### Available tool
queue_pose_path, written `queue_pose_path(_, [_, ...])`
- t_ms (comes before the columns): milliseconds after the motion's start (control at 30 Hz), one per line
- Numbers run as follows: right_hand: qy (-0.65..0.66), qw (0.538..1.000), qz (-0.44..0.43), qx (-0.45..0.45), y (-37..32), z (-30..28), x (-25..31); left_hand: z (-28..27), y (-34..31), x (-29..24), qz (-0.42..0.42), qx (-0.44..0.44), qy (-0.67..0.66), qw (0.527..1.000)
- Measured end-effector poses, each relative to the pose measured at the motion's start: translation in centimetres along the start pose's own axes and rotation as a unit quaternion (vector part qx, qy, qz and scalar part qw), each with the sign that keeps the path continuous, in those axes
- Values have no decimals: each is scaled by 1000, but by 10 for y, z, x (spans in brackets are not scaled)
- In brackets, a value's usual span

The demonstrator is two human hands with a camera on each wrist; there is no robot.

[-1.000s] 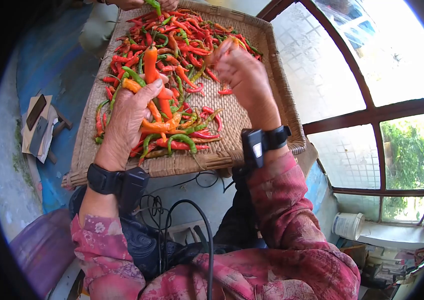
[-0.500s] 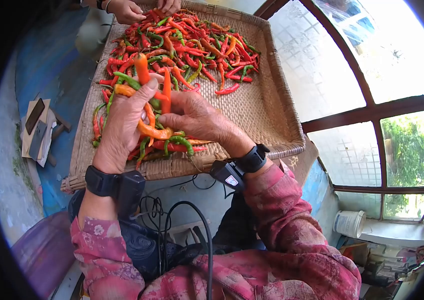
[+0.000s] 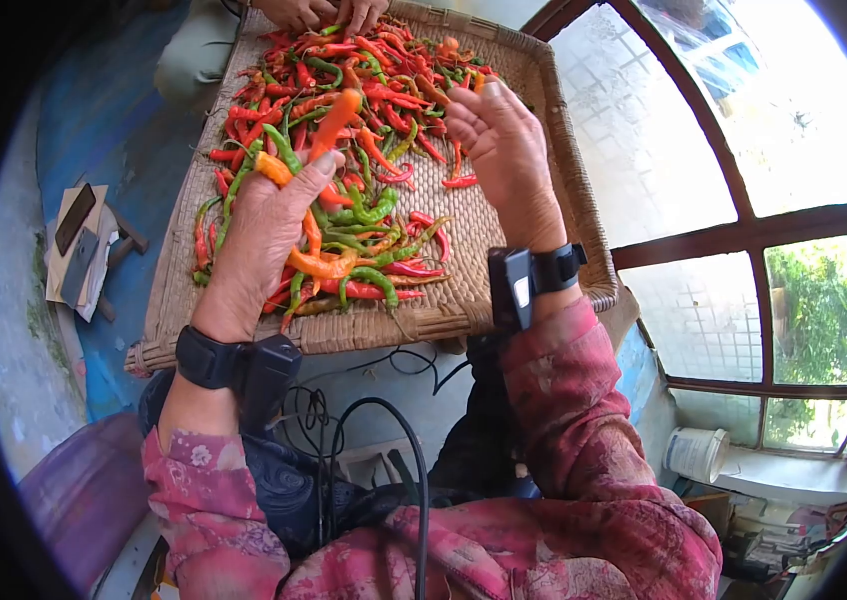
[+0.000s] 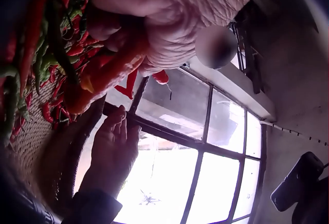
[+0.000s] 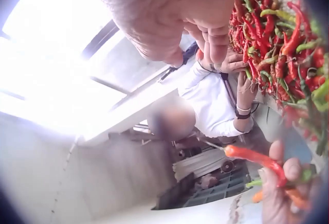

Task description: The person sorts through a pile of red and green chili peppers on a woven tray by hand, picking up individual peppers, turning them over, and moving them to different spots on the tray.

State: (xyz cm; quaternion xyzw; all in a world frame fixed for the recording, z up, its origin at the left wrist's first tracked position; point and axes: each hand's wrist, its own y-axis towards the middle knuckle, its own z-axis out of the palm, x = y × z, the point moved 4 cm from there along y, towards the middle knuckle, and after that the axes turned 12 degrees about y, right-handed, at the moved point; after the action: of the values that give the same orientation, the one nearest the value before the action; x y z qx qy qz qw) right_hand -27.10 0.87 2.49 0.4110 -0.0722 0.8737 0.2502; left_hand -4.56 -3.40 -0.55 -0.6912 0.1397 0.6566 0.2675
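Several orange chilies [image 3: 334,118] in left hand [image 3: 264,235], right hand [image 3: 504,150] apart.

One woven tray [image 3: 504,240], chillies [image 3: 384,80] by the dozens, too many to count, one left hand [image 3: 264,230], one right hand [image 3: 504,150], two other hands [image 3: 296,12] at far rim, two wrist cameras [image 3: 264,370], one white tub [image 3: 696,452]

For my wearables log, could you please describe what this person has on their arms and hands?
The left hand and right hand are ungloved. Each wrist wears a black strap with a boxy black camera; the right camera bears a small white label. Both sleeves are pinkish-red with a flowered print. Black cables trail below the wrists.
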Motion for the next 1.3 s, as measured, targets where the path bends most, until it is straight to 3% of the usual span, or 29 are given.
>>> queue_pose_path(67, [-158,981,45,102,-12,14,-12,7,3,0,81,-24,37,996])
queue_pose_path(100, [-189,963,124,149,-25,25,-20,11,-1,-6,74,0,37,997])
queue_pose_path(133, [-203,952,149,174,-38,38,-25,10,-2,-10,73,3,38,997])
queue_pose_path(200, [-248,934,115,229,-48,52,-32,13,-5,-8,44,80,144,985])
queue_pose_path(267, [-309,916,80,241,-51,53,-29,18,-7,-8,52,66,132,988])
queue_pose_path(367, [-293,944,10,150,-45,37,-17,18,-4,-4,44,87,147,984])
queue_pose_path(467, [-323,934,99,115,-30,12,-6,11,-1,-5,57,47,136,988])
queue_pose_path(533, [-360,911,144,140,-25,5,1,6,2,-2,71,2,100,992])
queue_pose_path(633, [-97,994,46,15,-7,-9,14,5,0,-2,42,19,115,992])
queue_pose_path(667, [-63,998,-2,-26,-1,-20,22,5,0,0,40,17,113,993])
queue_pose_path(733, [-95,995,-4,-9,5,-31,23,6,4,2,69,22,102,992])
queue_pose_path(800, [-328,941,63,62,6,-36,5,7,3,-1,58,18,103,993])
queue_pose_path(833, [-471,868,109,112,-1,-33,-5,7,2,-2,47,13,103,993])
queue_pose_path(867, [-670,705,46,227,-2,-33,-17,6,3,-4,47,13,103,994])
queue_pose_path(933, [-746,581,111,305,-8,-51,-39,4,1,-5,41,22,111,993])
queue_pose_path(1067, [-767,557,159,275,-5,-69,-46,4,1,-5,60,24,105,992])
queue_pose_path(1133, [-780,519,203,285,-7,-82,-53,5,2,-6,74,16,101,992])
queue_pose_path(1200, [-758,537,202,311,-11,-79,-54,4,-2,-11,55,13,116,992])
queue_pose_path(1300, [-767,516,232,302,-16,-68,-60,4,-3,-12,43,17,145,988])
